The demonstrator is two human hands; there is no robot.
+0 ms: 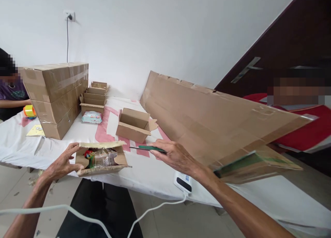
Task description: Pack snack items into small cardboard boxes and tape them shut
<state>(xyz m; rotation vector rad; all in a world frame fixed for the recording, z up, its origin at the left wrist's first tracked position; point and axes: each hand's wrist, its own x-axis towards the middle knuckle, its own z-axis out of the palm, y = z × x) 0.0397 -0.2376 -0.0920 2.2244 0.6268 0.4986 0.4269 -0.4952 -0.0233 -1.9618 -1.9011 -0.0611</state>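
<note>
The left hand (62, 162) grips the left end of a small open carton (102, 158) at the near edge of the table (155, 176). The fingers curl around the end wall and the thumb lies on top, so the box is steadied and cannot slide. Its top flaps stand open, and inside lies a packet in clear wrap (103, 158) with some red and green at its left end; what it is I cannot tell.

At 3 o'clock from this carton, the right hand (178, 157) holds a green utility knife (148, 148). The fingers are closed on the handle and the blade end points to 9 o'clock, toward the box but apart from it.

At 12 o'clock from the carton stands an empty open box (134, 126), turned with its opening up. At 11 o'clock a pack of wipes (92, 117) lies before a row of small boxes (94, 98), and at 10 o'clock stands a stack of big taped cartons (57, 96). A long flat cardboard sheet (212, 117) leans across the right side, at 2 o'clock. A white device with a cable (183, 182) hangs at the table edge under the right wrist. Another person (11, 93) sits at the far left, next to a roll of tape (29, 111).
</note>
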